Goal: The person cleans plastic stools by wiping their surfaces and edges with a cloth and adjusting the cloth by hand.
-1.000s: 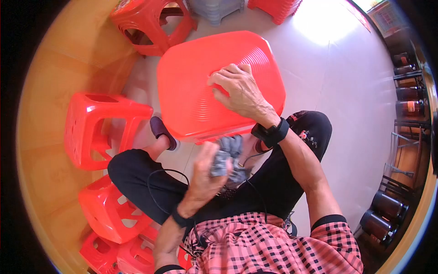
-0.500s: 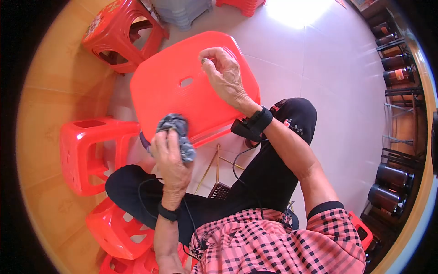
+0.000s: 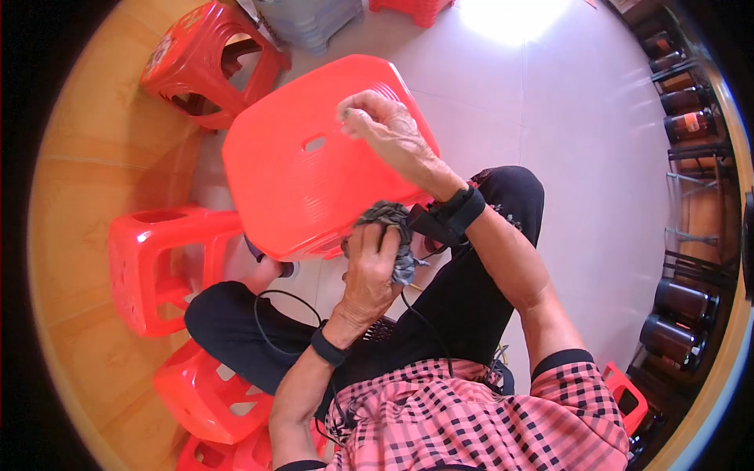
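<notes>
A red plastic stool (image 3: 290, 184) with a small slot in its seat stands before me, its seat tilted. My left hand (image 3: 369, 271) grips a crumpled grey cloth (image 3: 402, 255) at the stool's near edge, fingers wrapped over it. Above the far right part of the seat is my right hand (image 3: 385, 129), its thumb and fingers curled together. A small dark spot shows at these fingertips, but what they hold, if anything, cannot be made out.
More red stools stand on the left, one upper left (image 3: 208, 67) and one mid left (image 3: 161, 263). Grey stacked stools (image 3: 310, 20) are at the top. Dark jars (image 3: 675, 337) line the right side. A black cable loops over my legs.
Since the first frame the view has shifted and the stool's seat has turned. My left hand went with the cloth to the seat's left near corner, then back right. My right hand stays curled over the seat.
</notes>
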Available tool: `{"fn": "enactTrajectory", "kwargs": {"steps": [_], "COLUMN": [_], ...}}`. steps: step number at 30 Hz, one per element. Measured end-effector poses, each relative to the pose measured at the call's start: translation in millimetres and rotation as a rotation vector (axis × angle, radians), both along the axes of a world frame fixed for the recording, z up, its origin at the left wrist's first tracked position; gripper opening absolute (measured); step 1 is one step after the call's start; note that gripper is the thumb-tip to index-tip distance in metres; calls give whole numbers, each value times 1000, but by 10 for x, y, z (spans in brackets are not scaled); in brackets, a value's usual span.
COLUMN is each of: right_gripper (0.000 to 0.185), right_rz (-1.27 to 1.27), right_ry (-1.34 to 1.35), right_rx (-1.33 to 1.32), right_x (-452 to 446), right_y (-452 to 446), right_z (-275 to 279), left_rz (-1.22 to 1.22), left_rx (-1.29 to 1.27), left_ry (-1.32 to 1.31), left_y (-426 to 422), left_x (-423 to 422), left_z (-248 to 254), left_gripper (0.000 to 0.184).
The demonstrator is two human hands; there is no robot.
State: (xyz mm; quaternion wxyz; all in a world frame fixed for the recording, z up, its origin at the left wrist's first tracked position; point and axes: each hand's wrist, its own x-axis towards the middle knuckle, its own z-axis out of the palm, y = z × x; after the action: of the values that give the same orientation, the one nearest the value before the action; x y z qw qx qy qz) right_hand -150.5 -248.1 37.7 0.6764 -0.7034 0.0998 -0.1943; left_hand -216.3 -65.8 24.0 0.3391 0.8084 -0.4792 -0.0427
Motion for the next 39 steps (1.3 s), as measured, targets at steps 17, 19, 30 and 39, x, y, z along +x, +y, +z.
{"fn": "enactTrajectory", "kwargs": {"steps": [17, 19, 30, 39], "right_gripper": [18, 17, 12, 76], "right_rz": [70, 68, 89, 603], "right_ry": [-24, -54, -83, -53], "right_rx": [-3, -47, -147, -144], "right_x": [24, 45, -95, -494], "right_y": [63, 61, 245, 754], "right_z": [0, -32, -8, 49], "left_rz": [-14, 59, 474, 422], "left_rx": [151, 196, -15, -372], "left_ry": [-279, -281, 414, 780], "left_y": [1000, 1167, 1355, 697], "left_x": [474, 519, 381, 594], "left_z": [-210, -169, -23, 690], "left_gripper": [44, 48, 28, 16]}}
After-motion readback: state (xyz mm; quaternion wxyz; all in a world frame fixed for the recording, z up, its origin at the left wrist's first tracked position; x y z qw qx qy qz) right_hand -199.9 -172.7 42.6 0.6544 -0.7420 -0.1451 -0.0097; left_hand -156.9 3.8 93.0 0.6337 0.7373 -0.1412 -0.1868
